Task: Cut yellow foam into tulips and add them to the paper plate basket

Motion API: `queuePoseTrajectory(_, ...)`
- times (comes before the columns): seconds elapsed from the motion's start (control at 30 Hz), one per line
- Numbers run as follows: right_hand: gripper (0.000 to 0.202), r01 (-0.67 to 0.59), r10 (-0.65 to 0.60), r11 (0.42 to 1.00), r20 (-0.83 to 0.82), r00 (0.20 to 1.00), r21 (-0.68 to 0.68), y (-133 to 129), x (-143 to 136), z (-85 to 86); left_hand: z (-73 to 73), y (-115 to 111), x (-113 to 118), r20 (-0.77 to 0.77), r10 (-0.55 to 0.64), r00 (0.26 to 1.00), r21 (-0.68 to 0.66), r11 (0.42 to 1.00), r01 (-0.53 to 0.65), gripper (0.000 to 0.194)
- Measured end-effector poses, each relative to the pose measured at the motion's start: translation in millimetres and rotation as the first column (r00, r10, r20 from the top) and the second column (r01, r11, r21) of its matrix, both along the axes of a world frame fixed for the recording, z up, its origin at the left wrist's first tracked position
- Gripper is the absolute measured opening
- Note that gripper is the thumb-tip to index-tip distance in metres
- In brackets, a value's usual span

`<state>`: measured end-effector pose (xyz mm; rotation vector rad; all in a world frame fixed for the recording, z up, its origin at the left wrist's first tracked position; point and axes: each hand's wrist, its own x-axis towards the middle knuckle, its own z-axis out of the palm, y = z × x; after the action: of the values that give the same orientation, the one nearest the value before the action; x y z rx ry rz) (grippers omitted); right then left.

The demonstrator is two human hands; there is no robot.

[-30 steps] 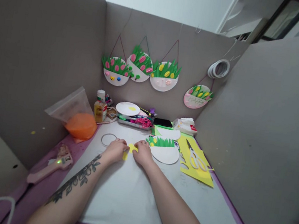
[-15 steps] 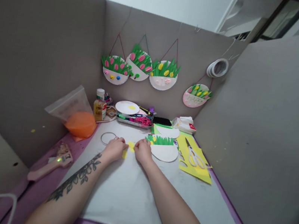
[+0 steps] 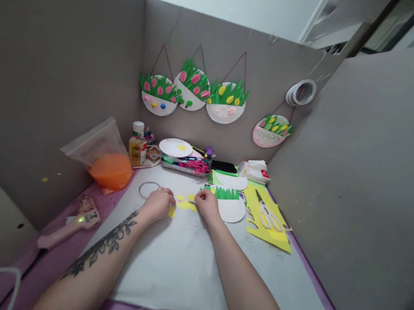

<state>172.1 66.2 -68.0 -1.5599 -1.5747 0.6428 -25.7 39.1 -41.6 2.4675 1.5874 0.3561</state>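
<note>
Small yellow paper pieces (image 3: 185, 205) lie on the white sheet between my two hands. My left hand (image 3: 160, 202) rests at their left edge, fingers curled and pressed together, with a bit of yellow showing below the fingertips; what it holds is too small to tell. My right hand (image 3: 207, 205) is pinched at their right, beside the plate craft, and whatever is in the pinch cannot be made out. The white half plate with green paper grass (image 3: 231, 210) lies just right of that hand.
Scissors (image 3: 268, 218) lie on yellow paper (image 3: 278, 241) at the right. A tray of supplies (image 3: 185, 169), a bottle (image 3: 137, 150) and a phone (image 3: 224, 166) stand behind. At left are an orange-filled bag (image 3: 110, 170), a pink glue gun (image 3: 70, 228) and a ring (image 3: 145, 190).
My right hand has moved right, towards the plate craft, and more of the yellow pieces now show between the hands. My left hand has barely moved.
</note>
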Motion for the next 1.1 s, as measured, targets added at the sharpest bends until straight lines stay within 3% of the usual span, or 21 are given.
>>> queuePoseTrajectory(0.2, 0.008, -0.047, 0.047, 0.999, -0.094, 0.995, 0.001, 2, 0, -3.0, -0.6, 1, 10, -0.002, -0.039, 0.999, -0.037, 0.999, 0.038, 0.036)
queuePoseTrajectory(0.37, 0.012, -0.108, 0.107, 0.994, -0.16, 0.981, 0.004, 2, -4, -3.9, 5.5, -1, 16, 0.119, 0.077, 0.99, -0.009, 0.997, -0.076, 0.028)
queuePoseTrajectory(0.57, 0.015, -0.108, 0.115, 0.991, -0.092, 0.989, 0.073, -4, -3, 3.0, 9.5, 3, 3, 0.275, 0.163, 0.947, 0.028, 0.984, -0.178, 0.025)
queuePoseTrajectory(0.73, 0.014, -0.235, 0.246, 0.965, -0.092, 0.965, 0.117, -11, -13, 8.3, 6.8, 1, 7, 0.418, 0.13, 0.899, -0.035, 0.991, -0.127, 0.023)
queuePoseTrajectory(0.83, 0.015, -0.302, 0.315, 0.943, -0.08, 0.946, 0.139, -14, -16, 10.8, 5.2, 0, 12, 0.423, 0.114, 0.899, -0.066, 0.993, -0.095, 0.021)
queuePoseTrajectory(0.97, 0.018, -0.184, 0.178, 0.982, 0.103, 0.979, 0.052, -8, 0, 12.9, 5.0, 3, 11, 0.413, 0.166, 0.895, -0.057, 0.986, -0.157, 0.022)
queuePoseTrajectory(1.1, 0.017, -0.146, 0.135, 0.989, 0.442, 0.887, -0.008, -6, 17, 16.3, 3.8, 6, 4, 0.379, 0.214, 0.9, -0.088, 0.977, -0.195, 0.025)
